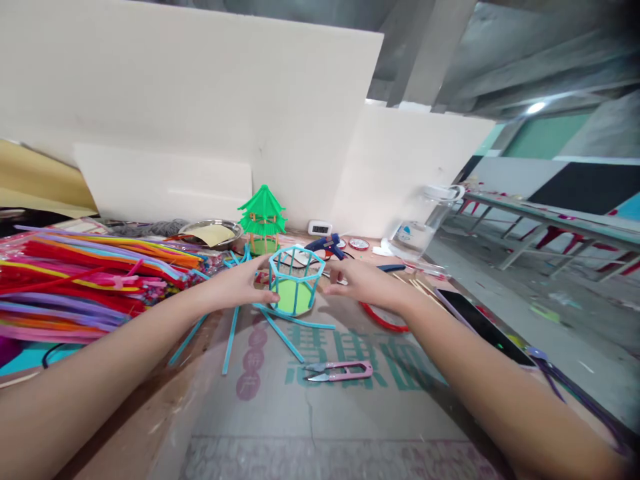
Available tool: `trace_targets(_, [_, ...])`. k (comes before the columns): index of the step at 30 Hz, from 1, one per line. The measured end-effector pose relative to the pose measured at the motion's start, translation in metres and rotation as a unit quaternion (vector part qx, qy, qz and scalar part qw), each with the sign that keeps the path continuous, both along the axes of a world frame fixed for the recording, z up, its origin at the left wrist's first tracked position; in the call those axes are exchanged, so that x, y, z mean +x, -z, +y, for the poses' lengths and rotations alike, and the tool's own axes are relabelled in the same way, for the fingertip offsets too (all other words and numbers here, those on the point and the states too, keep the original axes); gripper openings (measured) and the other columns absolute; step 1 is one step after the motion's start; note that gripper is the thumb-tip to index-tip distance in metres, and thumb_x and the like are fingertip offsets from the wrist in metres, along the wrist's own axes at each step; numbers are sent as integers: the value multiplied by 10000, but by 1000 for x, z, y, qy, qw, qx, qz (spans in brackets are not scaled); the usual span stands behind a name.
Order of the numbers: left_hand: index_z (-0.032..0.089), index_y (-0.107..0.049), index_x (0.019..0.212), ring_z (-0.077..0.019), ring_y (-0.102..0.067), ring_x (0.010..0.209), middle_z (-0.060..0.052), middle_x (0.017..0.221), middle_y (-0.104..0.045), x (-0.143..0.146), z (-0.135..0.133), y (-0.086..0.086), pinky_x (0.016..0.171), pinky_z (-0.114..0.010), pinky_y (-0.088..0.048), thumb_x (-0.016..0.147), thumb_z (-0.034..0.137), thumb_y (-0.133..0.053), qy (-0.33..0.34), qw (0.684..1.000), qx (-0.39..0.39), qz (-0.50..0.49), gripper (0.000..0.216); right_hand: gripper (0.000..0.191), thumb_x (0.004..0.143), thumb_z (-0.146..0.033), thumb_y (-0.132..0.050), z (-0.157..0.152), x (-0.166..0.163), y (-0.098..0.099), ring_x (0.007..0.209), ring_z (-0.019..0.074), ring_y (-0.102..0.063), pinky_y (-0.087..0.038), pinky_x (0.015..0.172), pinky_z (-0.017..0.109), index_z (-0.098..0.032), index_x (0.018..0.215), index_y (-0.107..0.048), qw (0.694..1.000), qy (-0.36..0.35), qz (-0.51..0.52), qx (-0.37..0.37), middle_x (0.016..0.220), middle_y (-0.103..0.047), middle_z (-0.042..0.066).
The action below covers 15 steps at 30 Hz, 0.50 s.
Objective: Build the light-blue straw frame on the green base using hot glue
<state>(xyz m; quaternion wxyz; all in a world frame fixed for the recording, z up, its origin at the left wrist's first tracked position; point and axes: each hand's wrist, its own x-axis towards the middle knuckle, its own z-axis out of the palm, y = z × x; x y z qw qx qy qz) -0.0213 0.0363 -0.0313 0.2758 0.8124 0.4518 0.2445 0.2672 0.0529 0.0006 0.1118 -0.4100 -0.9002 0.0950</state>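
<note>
A light-blue hexagonal frame [297, 277] of pipe-cleaner-like sticks stands upright on a light-green base [295, 297] in front of me. My left hand [246, 283] is at its left side, thumb and fingers apart, with the thumb tip at the frame's edge; whether it touches is hard to tell. On the right, my right hand [357, 283] has loosely bent fingers spread a little away from the frame, with nothing visible in them. Loose light-blue strips [283, 337] lie in front of the frame. Nearer to me rest pink-handled thread snips [340, 371].
Behind stands a green-roofed pagoda model [263, 217]. Bundles of coloured pipe cleaners [75, 280] fill the left. A blue glue gun [327, 245], a small digital clock [320, 228], a clear plastic jug [417, 227] and a phone [485, 327] are around the back and right.
</note>
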Motion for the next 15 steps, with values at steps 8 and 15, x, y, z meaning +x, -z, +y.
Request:
trace_targets(8, [178, -335, 1426, -296, -549, 1267, -166, 1408, -500, 19, -1, 27, 1060, -464, -472, 746, 327, -752, 1, 984, 75, -164, 812, 225, 901, -256, -541, 20, -14, 35, 840, 212, -690, -515, 768, 319, -202, 973, -747, 977, 0, 213, -28, 870, -759, 35])
trace_targets(15, [221, -279, 1473, -305, -417, 1361, -159, 1436, -432, 13, -3, 27, 1136, -504, -379, 825, 214, -661, 7, 948, 314, -57, 752, 192, 932, -250, -553, 5, -15, 23, 874, 219, -673, -500, 803, 344, -194, 971, -733, 951, -13, 251, 179, 942, -748, 79])
